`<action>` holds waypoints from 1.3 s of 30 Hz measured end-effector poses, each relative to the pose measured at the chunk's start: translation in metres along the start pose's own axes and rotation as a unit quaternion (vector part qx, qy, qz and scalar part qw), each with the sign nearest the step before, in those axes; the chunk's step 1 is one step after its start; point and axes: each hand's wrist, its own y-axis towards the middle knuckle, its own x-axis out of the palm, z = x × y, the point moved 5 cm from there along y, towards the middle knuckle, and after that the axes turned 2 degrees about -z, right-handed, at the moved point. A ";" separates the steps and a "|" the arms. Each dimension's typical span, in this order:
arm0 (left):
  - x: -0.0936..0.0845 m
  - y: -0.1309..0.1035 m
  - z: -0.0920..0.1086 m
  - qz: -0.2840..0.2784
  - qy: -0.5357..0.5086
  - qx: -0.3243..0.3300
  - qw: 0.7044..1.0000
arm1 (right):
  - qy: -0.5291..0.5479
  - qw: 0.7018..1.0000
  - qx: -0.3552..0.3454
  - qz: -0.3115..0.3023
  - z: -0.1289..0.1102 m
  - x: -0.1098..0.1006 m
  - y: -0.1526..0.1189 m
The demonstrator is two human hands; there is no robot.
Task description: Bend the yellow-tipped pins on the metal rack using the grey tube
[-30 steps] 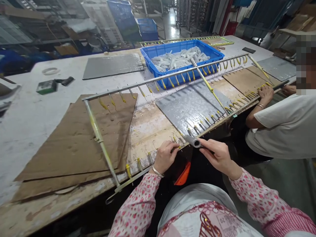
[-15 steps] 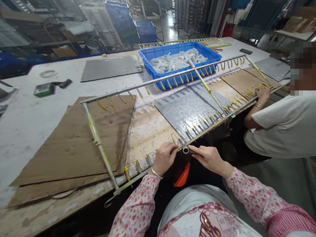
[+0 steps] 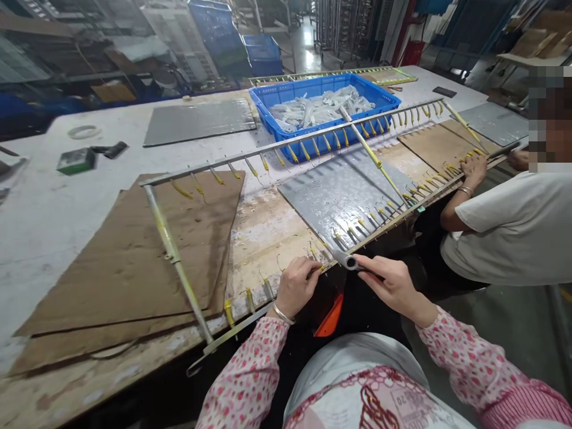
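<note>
My left hand [image 3: 295, 286] is closed at the near bar of a long metal frame [image 3: 179, 262]. Its thumb and forefinger pinch a small yellow-coated hook [image 3: 320, 267]. Just to the right, my right hand [image 3: 395, 283] grips the dark handle of a hammer-like tool with a hollow, tubular metal head [image 3: 346, 260]. That head is over the near bar, its open round end facing me. Several yellow-tipped hooks line both long bars of the frame.
Under the frame lie cardboard sheets [image 3: 134, 250] and a grey panel [image 3: 339, 190]. A blue crate [image 3: 277, 128] of pale, wrapped pieces stands behind. At right, a co-worker's hand [image 3: 474, 170] rests on the same bar. An orange object [image 3: 329, 316] is below the edge.
The tool in my right hand has moved slightly right and up, showing more of its metal head. My left hand stays in place. The co-worker's other hand now shows with a dark tool.
</note>
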 end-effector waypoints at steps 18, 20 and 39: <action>0.001 0.001 -0.001 0.006 0.007 -0.007 1.000 | 0.014 0.999 0.013 -0.033 0.004 0.009 -0.002; 0.000 0.001 -0.002 0.013 0.003 -0.009 1.000 | 0.052 0.999 -0.003 0.009 -0.001 0.001 0.000; 0.004 0.001 -0.003 -0.033 -0.021 -0.006 0.999 | 0.054 0.997 0.021 -0.042 0.003 0.020 -0.003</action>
